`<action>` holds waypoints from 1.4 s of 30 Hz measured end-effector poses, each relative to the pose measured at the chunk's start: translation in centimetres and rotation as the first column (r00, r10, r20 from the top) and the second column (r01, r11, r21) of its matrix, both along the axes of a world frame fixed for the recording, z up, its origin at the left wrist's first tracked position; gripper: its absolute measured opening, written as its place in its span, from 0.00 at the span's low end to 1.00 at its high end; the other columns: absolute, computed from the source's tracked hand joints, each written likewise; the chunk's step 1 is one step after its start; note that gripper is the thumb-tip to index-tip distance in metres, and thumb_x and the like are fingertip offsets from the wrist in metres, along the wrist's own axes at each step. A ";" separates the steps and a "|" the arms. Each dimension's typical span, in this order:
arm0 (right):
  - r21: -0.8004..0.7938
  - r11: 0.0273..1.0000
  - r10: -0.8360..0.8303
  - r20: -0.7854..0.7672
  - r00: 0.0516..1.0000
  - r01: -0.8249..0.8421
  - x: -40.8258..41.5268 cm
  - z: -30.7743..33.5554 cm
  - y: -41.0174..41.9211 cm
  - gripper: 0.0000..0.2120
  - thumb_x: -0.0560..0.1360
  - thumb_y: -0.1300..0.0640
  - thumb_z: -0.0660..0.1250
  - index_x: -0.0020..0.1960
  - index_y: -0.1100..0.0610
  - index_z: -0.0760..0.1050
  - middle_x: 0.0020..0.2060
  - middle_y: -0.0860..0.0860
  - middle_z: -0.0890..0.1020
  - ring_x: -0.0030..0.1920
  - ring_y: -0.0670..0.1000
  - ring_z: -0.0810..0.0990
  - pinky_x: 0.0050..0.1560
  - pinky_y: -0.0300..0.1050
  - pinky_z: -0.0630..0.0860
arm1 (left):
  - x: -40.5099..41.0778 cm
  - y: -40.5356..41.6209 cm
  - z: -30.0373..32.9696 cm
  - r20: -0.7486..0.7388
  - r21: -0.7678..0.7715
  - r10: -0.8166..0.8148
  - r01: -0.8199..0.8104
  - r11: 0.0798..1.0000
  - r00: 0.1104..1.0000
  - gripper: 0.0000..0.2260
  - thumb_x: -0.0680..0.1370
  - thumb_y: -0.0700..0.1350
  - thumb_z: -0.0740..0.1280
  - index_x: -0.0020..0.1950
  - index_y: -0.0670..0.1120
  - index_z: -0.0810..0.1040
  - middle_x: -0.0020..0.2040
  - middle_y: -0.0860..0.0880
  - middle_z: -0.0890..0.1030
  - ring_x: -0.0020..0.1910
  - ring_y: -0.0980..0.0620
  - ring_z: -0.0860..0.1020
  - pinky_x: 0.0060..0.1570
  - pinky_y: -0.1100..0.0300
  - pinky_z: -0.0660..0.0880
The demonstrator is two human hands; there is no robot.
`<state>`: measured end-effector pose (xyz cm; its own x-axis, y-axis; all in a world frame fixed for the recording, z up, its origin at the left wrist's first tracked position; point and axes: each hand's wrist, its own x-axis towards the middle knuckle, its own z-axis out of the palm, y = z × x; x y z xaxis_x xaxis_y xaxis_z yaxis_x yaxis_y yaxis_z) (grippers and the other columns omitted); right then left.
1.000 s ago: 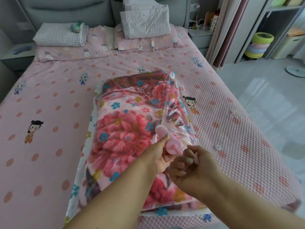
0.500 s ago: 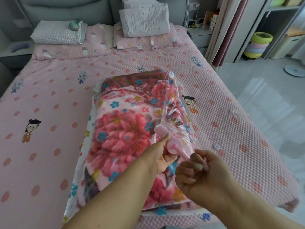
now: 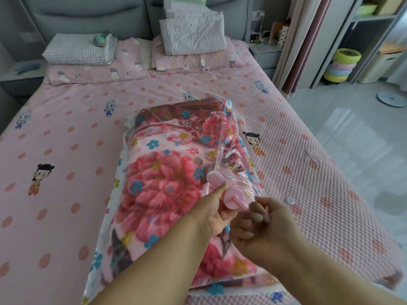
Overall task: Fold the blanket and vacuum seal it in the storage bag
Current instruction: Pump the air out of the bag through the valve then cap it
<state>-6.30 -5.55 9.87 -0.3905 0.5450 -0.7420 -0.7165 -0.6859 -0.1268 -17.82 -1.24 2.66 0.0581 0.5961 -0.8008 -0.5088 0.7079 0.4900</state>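
We see a folded pink floral fleece blanket (image 3: 158, 190) sealed inside a clear plastic storage bag (image 3: 233, 150), lying near the foot edge of a pink quilted bed (image 3: 66, 133). Our left hand (image 3: 214, 213) grips the barrel of a small pink plastic hand pump (image 3: 224, 190) seated on the bag. Our right hand (image 3: 257, 225), fingers curled around the plunger rod, has drawn further back than a moment ago, so we judge an air-extracting stroke is under way.
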 end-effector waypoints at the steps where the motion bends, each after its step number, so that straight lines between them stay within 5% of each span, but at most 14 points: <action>1: -0.005 1.000 0.014 0.048 0.999 -0.014 -0.9 -0.6 0.8 0.19 0.70 0.56 0.58 0.22 0.55 0.57 0.20 0.48 0.61 0.24 0.48 0.61 0.27 0.37 0.54 | 0.0 0.0 0.0 0.016 -0.013 -0.022 0.022 1.000 1.000 0.20 0.77 0.56 0.68 0.51 0.39 0.80 0.31 0.45 0.81 0.27 0.52 0.79 0.30 0.65 0.76; 3: -0.002 1.000 0.000 0.120 0.993 0.000 -2.5 -1.6 2.1 0.17 0.71 0.56 0.57 0.25 0.54 0.57 0.20 0.48 0.62 0.23 0.48 0.61 0.27 0.37 0.55 | -0.1 -0.1 -0.1 0.047 -0.045 -0.041 0.043 0.998 0.998 0.23 0.78 0.57 0.65 0.38 0.38 0.80 0.24 0.47 0.78 0.17 0.56 0.73 0.16 0.70 0.65; 5: 0.010 1.000 -0.020 0.104 0.994 0.019 -2.5 -1.8 2.2 0.17 0.71 0.56 0.56 0.25 0.54 0.57 0.20 0.48 0.62 0.23 0.48 0.61 0.27 0.37 0.55 | -0.2 -0.2 -0.1 0.029 -0.053 -0.036 0.037 0.998 0.999 0.25 0.78 0.57 0.65 0.32 0.39 0.80 0.22 0.48 0.76 0.15 0.57 0.71 0.14 0.71 0.62; 9: 0.030 0.999 0.030 0.020 0.999 -0.031 -0.9 0.8 -0.5 0.20 0.71 0.56 0.57 0.21 0.55 0.56 0.21 0.48 0.60 0.23 0.48 0.60 0.26 0.37 0.54 | -0.5 -0.2 -0.3 -0.018 0.002 0.023 -0.023 1.000 1.000 0.20 0.77 0.55 0.68 0.55 0.39 0.78 0.28 0.46 0.81 0.24 0.53 0.79 0.24 0.64 0.76; 11: 0.028 1.000 0.013 0.030 0.999 -0.014 -0.7 0.6 -0.4 0.21 0.70 0.56 0.58 0.21 0.55 0.56 0.20 0.48 0.60 0.23 0.48 0.60 0.26 0.36 0.53 | -0.5 -0.1 -0.4 -0.020 0.010 0.035 -0.035 0.999 0.999 0.19 0.77 0.54 0.68 0.57 0.39 0.78 0.28 0.46 0.81 0.27 0.52 0.80 0.25 0.63 0.77; 15: 0.018 1.000 -0.002 0.140 0.990 -0.001 -3.1 -1.2 2.0 0.18 0.71 0.55 0.57 0.24 0.54 0.57 0.20 0.48 0.61 0.23 0.48 0.61 0.26 0.36 0.55 | -0.2 -0.1 0.4 0.066 -0.042 0.010 -0.008 0.999 0.998 0.24 0.78 0.57 0.65 0.33 0.39 0.79 0.22 0.47 0.76 0.14 0.57 0.70 0.12 0.71 0.59; 17: 0.027 1.000 -0.010 0.134 0.991 0.007 -2.9 -1.5 2.2 0.17 0.71 0.55 0.57 0.25 0.54 0.57 0.20 0.48 0.61 0.23 0.48 0.61 0.26 0.36 0.55 | -0.2 -0.3 0.3 0.066 -0.046 -0.005 0.008 0.999 0.998 0.26 0.78 0.58 0.65 0.29 0.40 0.80 0.22 0.48 0.76 0.15 0.58 0.69 0.13 0.69 0.60; 21: 0.055 0.998 0.036 0.028 0.999 -0.037 -0.7 0.7 -0.9 0.21 0.70 0.56 0.59 0.21 0.55 0.57 0.20 0.48 0.60 0.24 0.48 0.60 0.25 0.37 0.53 | -0.5 -0.5 0.1 0.035 0.011 0.051 -0.052 0.999 0.998 0.17 0.76 0.53 0.70 0.51 0.39 0.79 0.29 0.45 0.82 0.32 0.49 0.82 0.35 0.57 0.80; 23: 0.035 0.999 0.025 0.024 0.999 -0.025 -0.2 0.7 -1.2 0.21 0.71 0.56 0.59 0.21 0.55 0.56 0.20 0.48 0.59 0.24 0.48 0.59 0.26 0.37 0.53 | -0.6 -0.4 0.0 0.022 0.021 0.061 -0.061 0.998 0.998 0.18 0.75 0.52 0.71 0.55 0.39 0.78 0.31 0.45 0.83 0.37 0.48 0.82 0.45 0.53 0.80; 26: 0.010 1.000 0.016 0.078 0.997 -0.016 -1.8 -0.8 0.6 0.19 0.69 0.56 0.58 0.22 0.55 0.57 0.20 0.48 0.61 0.23 0.48 0.60 0.26 0.36 0.54 | -0.4 -0.2 0.0 0.033 -0.023 -0.026 0.027 0.999 0.999 0.20 0.76 0.57 0.68 0.47 0.39 0.79 0.27 0.46 0.80 0.21 0.54 0.76 0.21 0.66 0.71; 28: 0.008 1.000 -0.005 0.131 0.991 0.004 -2.8 -1.6 1.9 0.18 0.70 0.56 0.57 0.23 0.54 0.57 0.20 0.48 0.61 0.22 0.48 0.61 0.26 0.35 0.56 | -0.3 -0.3 0.3 0.059 -0.058 -0.041 0.045 0.997 0.997 0.21 0.76 0.57 0.67 0.40 0.39 0.78 0.24 0.46 0.77 0.16 0.55 0.72 0.14 0.70 0.63; 35: 0.013 1.000 0.014 0.003 1.000 -0.014 -0.2 1.4 -0.5 0.21 0.71 0.55 0.58 0.21 0.55 0.56 0.20 0.48 0.60 0.24 0.47 0.59 0.27 0.36 0.52 | -0.5 0.1 -0.3 0.036 0.027 0.033 -0.034 0.999 0.999 0.19 0.76 0.53 0.69 0.58 0.40 0.77 0.29 0.46 0.82 0.27 0.51 0.81 0.35 0.57 0.81; 39: -0.043 0.999 -0.021 0.075 0.997 0.024 -2.1 -1.0 2.2 0.19 0.72 0.55 0.57 0.24 0.54 0.58 0.20 0.48 0.62 0.22 0.48 0.61 0.24 0.35 0.57 | -0.1 0.5 0.0 0.089 -0.025 0.007 -0.005 1.000 0.996 0.20 0.78 0.56 0.66 0.40 0.39 0.81 0.24 0.46 0.78 0.19 0.54 0.76 0.17 0.67 0.69; 42: -0.036 0.998 -0.053 0.064 0.996 0.056 -2.5 -1.8 3.0 0.18 0.73 0.56 0.56 0.25 0.54 0.58 0.20 0.48 0.62 0.22 0.48 0.62 0.27 0.36 0.56 | -0.1 0.3 -0.1 0.147 -0.016 -0.015 0.018 1.000 0.989 0.23 0.78 0.56 0.65 0.33 0.39 0.81 0.24 0.47 0.78 0.20 0.56 0.76 0.22 0.70 0.71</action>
<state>-8.83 -2.56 8.05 -0.3125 0.5352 -0.7848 -0.7444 -0.6512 -0.1477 -17.96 -0.99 2.53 0.1852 0.5799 -0.7934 -0.5623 0.7247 0.3984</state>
